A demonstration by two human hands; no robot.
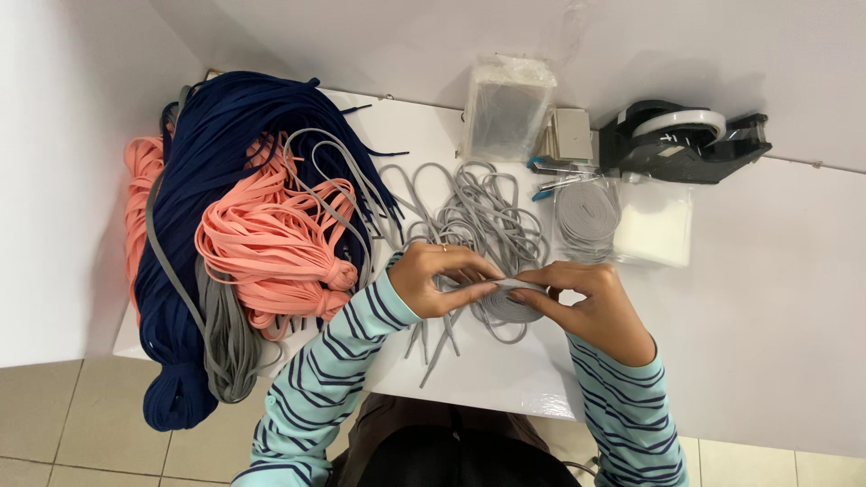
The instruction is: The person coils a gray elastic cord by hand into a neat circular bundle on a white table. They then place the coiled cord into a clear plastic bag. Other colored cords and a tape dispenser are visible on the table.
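Note:
My left hand (439,276) and my right hand (591,305) meet over the white table (767,271) and together pinch a flat grey shoelace (512,303) that is wound into a small coil between the fingers. Its loose ends trail down toward the table's front edge. A tangle of loose grey laces (478,212) lies just behind my hands. Both arms wear mint sleeves with dark stripes.
A big heap of navy laces (225,135), salmon-pink lace bundles (271,239) and grey laces (225,347) fills the left end and hangs over the edge. A bagged coiled lace (586,215), clear bags (505,106) and a black tape dispenser (681,140) stand behind.

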